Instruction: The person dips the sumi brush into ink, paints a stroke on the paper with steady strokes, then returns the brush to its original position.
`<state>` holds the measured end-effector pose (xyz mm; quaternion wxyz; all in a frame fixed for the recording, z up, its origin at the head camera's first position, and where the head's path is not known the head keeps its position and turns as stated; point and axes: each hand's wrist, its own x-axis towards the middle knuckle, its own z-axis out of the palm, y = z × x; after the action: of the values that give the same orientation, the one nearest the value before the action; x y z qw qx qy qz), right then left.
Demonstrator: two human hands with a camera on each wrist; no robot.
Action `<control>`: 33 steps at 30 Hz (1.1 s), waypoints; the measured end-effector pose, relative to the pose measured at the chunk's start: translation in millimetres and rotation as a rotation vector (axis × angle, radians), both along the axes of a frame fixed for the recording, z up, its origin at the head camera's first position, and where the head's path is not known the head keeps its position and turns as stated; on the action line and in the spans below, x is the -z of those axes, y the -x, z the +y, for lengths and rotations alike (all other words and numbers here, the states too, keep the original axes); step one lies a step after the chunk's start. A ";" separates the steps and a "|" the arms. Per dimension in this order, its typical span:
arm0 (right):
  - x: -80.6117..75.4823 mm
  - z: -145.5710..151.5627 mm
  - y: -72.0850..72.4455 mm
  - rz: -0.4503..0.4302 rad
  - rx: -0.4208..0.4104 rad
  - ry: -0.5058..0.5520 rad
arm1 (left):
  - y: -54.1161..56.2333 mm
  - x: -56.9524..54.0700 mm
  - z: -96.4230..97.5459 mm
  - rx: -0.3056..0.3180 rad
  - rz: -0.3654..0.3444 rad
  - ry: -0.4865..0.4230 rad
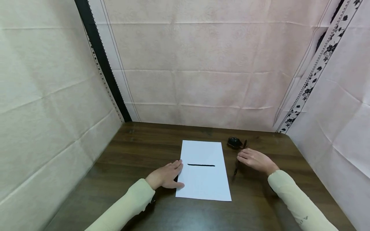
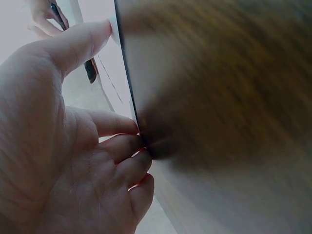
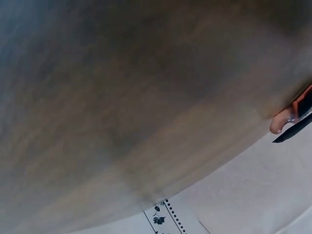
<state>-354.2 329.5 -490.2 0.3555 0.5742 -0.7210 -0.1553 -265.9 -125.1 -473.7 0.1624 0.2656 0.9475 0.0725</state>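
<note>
A white sheet of paper (image 1: 203,183) lies on the table with one black horizontal stroke (image 1: 201,165) across it. My left hand (image 1: 167,175) rests at the sheet's left edge, its thumb and fingertips touching the paper and its fingers extended. To the right of the sheet, my right hand (image 1: 255,160) pinches a dark, slim writing brush (image 1: 236,168), whose lower end points down toward the table. Just beyond that hand sits a small black ink dish (image 1: 234,142). In the right wrist view only a fingertip (image 3: 282,121) shows, beside the dish (image 3: 305,103).
The brown wooden table (image 1: 138,141) is enclosed by pale cloth hangings (image 1: 202,86) at the back and both sides. A floral border strip (image 1: 313,75) marks the back right corner, and a black strip (image 1: 107,64) runs down the back left one.
</note>
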 end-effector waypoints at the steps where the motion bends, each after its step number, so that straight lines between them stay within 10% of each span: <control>1: 1.2 0.0 -0.1 0.002 0.002 0.002 | -0.4 0.0 0.1 0.001 0.000 0.001; 33: 3.8 -5.3 -12.2 -0.065 0.271 -0.151 | -0.6 2.8 -8.8 -0.024 -0.084 -0.067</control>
<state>-342.0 324.2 -494.0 0.2638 0.5015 -0.7892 -0.2367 -265.3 -133.8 -476.6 0.1922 0.2564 0.9400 0.1174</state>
